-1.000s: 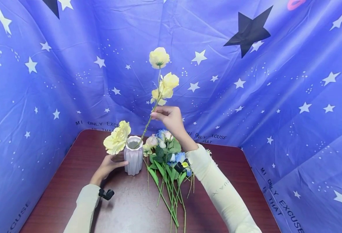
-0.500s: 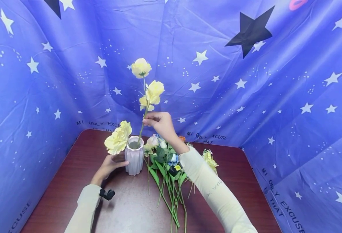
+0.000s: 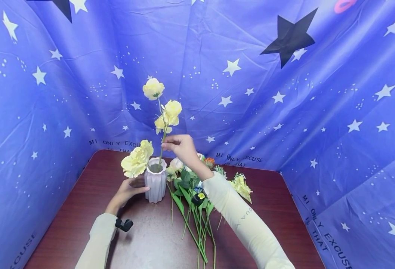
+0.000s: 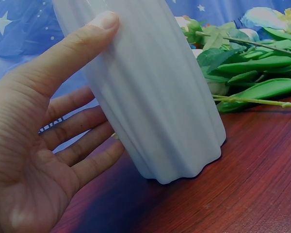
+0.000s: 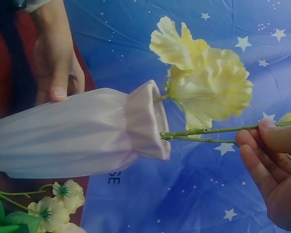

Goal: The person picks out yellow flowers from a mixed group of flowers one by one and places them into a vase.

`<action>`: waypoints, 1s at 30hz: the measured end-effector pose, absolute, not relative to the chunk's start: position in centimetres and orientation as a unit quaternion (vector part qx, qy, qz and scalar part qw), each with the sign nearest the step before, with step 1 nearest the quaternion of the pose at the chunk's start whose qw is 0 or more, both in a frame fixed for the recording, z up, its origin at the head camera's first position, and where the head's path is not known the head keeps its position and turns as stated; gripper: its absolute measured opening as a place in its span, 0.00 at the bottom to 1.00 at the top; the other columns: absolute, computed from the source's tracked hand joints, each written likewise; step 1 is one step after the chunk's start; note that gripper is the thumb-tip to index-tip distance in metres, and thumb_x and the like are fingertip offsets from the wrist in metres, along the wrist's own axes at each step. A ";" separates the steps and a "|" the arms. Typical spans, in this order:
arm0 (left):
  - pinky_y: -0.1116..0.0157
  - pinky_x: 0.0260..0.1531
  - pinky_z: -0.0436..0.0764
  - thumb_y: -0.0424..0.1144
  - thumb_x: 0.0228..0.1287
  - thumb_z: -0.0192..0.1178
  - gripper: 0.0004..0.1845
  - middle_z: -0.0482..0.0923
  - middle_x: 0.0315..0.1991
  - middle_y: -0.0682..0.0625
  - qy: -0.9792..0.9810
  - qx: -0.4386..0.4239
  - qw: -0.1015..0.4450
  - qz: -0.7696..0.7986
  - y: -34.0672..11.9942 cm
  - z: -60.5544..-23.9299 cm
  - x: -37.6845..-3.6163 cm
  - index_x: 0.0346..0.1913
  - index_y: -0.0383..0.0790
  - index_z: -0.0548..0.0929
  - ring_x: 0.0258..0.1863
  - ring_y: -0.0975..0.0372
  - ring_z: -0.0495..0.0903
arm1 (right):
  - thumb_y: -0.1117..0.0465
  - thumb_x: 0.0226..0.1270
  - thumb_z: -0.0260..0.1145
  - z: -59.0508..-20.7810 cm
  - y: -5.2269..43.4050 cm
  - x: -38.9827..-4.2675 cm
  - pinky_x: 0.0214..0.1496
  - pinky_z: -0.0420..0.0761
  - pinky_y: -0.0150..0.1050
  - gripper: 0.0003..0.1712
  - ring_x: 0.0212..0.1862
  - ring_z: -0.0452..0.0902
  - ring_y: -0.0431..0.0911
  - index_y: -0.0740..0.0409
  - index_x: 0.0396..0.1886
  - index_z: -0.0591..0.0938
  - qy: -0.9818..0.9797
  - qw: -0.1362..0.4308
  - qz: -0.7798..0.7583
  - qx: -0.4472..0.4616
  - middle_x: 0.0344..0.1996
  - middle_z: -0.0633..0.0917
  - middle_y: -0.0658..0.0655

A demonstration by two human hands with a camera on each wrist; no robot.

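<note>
Head view: the right hand (image 3: 181, 148) pinches the yellow spray (image 3: 172, 112) nearly upright. Left wrist: the left hand (image 4: 26, 141) grips the vase (image 4: 153, 97) between thumb and fingers, likely steadying it on the worktop (image 4: 233, 189). Right wrist: held so, the spray's stem (image 5: 203, 131) reaches into the vase.

Surface: glossy dark-red wood-grain table (image 3: 136, 243), far corners rounded | Left of centre: pale fluted vase (image 3: 155, 188) stands upright | Just right of it: heap of leafy flowers (image 3: 185, 183), bare green stems towards near edge | Farther right: ruffled yellow bloom (image 3: 241, 188)
</note>
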State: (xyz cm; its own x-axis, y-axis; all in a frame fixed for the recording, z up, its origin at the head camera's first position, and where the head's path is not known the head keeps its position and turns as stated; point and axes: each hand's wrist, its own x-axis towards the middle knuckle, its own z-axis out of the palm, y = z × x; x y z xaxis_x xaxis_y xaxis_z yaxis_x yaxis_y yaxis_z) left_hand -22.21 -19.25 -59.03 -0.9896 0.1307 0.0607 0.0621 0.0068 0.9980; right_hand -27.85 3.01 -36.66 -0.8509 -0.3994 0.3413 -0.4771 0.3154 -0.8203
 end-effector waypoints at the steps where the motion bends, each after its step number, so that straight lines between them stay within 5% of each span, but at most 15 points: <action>1: 0.70 0.49 0.84 0.30 0.60 0.72 0.30 0.78 0.58 0.25 0.710 0.067 0.024 0.701 -19.3 -59.0 -22.2 0.62 0.21 0.75 0.47 0.69 0.84 | 0.66 0.64 0.74 -36.8 3.0 -27.9 0.40 0.89 0.48 0.06 0.32 0.88 0.55 0.67 0.36 0.90 -0.810 0.036 0.519 0.271 0.30 0.91 0.65; 5: 0.70 0.49 0.84 0.30 0.60 0.73 0.30 0.78 0.58 0.25 0.711 0.066 0.022 0.700 -19.2 -59.1 -22.2 0.62 0.21 0.75 0.46 0.70 0.84 | 0.66 0.64 0.73 -37.1 2.8 -28.0 0.40 0.89 0.44 0.07 0.35 0.88 0.61 0.69 0.36 0.90 -0.807 0.029 0.526 0.268 0.31 0.90 0.67; 10: 0.70 0.49 0.84 0.29 0.59 0.73 0.30 0.78 0.58 0.25 0.710 0.061 0.020 0.701 -19.1 -59.1 -22.2 0.62 0.20 0.75 0.45 0.70 0.84 | 0.66 0.63 0.74 -37.7 2.7 -28.3 0.38 0.89 0.36 0.07 0.34 0.90 0.55 0.68 0.37 0.90 -0.807 0.024 0.528 0.263 0.33 0.91 0.67; 22: 0.69 0.48 0.85 0.30 0.59 0.73 0.30 0.78 0.58 0.25 0.712 0.062 0.021 0.699 -19.1 -59.0 -22.2 0.62 0.20 0.75 0.45 0.69 0.84 | 0.68 0.64 0.73 -38.7 2.5 -28.5 0.46 0.89 0.52 0.08 0.40 0.88 0.65 0.71 0.39 0.89 -0.810 -0.005 0.531 0.247 0.35 0.90 0.69; 30: 0.70 0.48 0.85 0.30 0.58 0.73 0.31 0.79 0.57 0.25 0.711 0.062 0.016 0.701 -19.1 -58.9 -22.1 0.62 0.20 0.74 0.45 0.70 0.85 | 0.69 0.64 0.72 -38.9 2.4 -28.6 0.44 0.89 0.47 0.08 0.38 0.90 0.59 0.71 0.40 0.89 -0.819 -0.019 0.519 0.243 0.38 0.90 0.68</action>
